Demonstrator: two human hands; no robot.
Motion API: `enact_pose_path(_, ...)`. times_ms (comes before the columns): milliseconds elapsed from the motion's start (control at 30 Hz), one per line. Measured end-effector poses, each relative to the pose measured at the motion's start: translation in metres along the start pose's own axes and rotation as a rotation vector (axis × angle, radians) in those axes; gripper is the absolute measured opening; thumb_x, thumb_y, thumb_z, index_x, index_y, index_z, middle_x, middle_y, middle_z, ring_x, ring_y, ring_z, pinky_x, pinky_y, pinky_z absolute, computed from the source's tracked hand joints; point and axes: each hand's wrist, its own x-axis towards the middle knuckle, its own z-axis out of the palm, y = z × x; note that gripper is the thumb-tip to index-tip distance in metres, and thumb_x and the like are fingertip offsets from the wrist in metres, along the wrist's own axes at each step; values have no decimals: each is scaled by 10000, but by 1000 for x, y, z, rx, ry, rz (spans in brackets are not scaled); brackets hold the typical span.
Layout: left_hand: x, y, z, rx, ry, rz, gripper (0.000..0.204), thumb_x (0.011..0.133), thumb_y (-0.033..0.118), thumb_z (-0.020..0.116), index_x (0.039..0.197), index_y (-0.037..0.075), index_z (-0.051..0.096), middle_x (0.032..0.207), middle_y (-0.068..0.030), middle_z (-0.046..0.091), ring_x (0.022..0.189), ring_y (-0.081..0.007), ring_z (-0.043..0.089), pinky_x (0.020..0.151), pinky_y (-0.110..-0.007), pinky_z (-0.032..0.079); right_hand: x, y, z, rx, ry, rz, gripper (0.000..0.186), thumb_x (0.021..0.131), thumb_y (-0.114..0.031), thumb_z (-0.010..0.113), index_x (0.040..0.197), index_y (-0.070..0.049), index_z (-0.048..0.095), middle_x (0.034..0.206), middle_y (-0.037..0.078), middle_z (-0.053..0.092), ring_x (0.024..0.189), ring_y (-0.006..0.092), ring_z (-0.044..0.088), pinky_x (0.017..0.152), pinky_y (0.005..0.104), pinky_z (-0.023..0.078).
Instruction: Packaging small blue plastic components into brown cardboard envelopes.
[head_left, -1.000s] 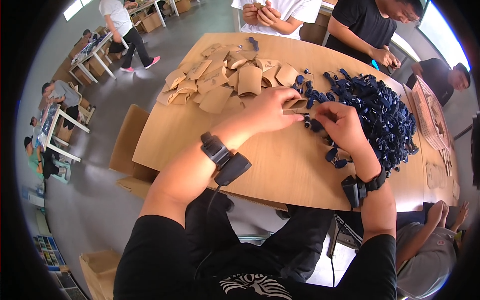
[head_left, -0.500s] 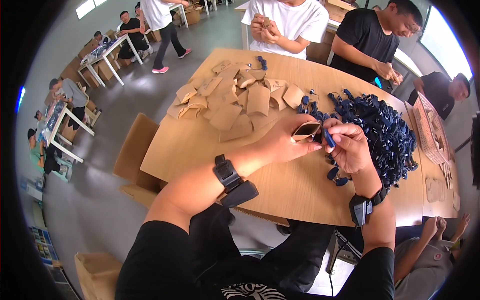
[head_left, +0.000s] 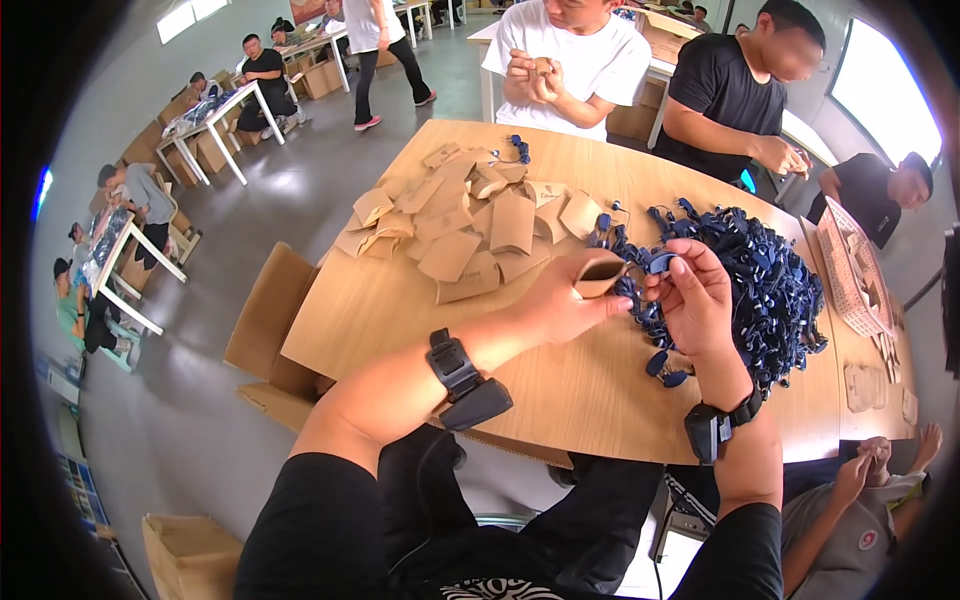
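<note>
My left hand [head_left: 562, 308] is closed around a small brown cardboard pillow box [head_left: 600, 278], its open mouth facing up and toward my right hand. Pinched between the thumb and fingers of my right hand [head_left: 700, 305] is a small dark blue oval piece [head_left: 661, 263], held just right of the box and outside it. A large heap of similar dark blue pieces [head_left: 775, 300] with cords and shiny metal parts lies right behind my right hand. Beyond my left hand, a loose pile of brown pillow boxes [head_left: 455, 225] covers part of the wooden table [head_left: 400, 320].
A pink woven basket [head_left: 845, 265] with brown boxes stands at the right. Flat brown boxes [head_left: 862, 388] lie near it. A large open carton [head_left: 262, 315] is against the table's left side. Several people sit or stand around, two of them across the table.
My right hand has lifted and turned the blue piece, moving it slightly away from the box mouth. The box has tilted more upright. In the background a person in white has walked rightward.
</note>
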Motion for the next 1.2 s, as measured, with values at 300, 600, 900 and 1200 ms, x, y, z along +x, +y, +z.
enact_pose_path(300, 6, -2, -8, -351, 55, -71, 274, 879, 182, 709, 1107, 62, 614, 892, 17, 654, 676, -35, 535, 541, -194, 436, -6, 1, 14, -764, 69, 104, 128, 845, 44, 649, 965, 16, 616, 840, 17, 637, 749, 55, 580, 652, 196, 455)
enact_pose_path(600, 9, -5, 4, -229, 99, -75, 333, 852, 147, 735, 1132, 44, 587, 921, 12, 621, 756, -68, 560, 641, -219, 475, -11, 10, 11, -824, 80, 7, 152, 834, 58, 642, 976, 27, 599, 861, 33, 641, 768, 66, 596, 665, 210, 475)
enact_pose_path(900, 8, 6, 1, -288, 14, -163, 301, 852, 130, 729, 1098, 41, 582, 865, 12, 612, 638, -56, 540, 533, -212, 459, -12, 16, 14, -942, 90, -35, 282, 774, 22, 734, 1030, 52, 619, 844, 62, 672, 744, 88, 629, 633, 226, 497)
enact_pose_path(1200, 4, 2, 7, -106, 84, 35, 535, 777, 270, 811, 1188, 28, 569, 957, -8, 627, 822, -73, 579, 743, -248, 503, -10, 11, 12, -1050, 94, -127, 284, 745, 66, 722, 1012, 42, 627, 830, 51, 662, 725, 91, 618, 647, 236, 498)
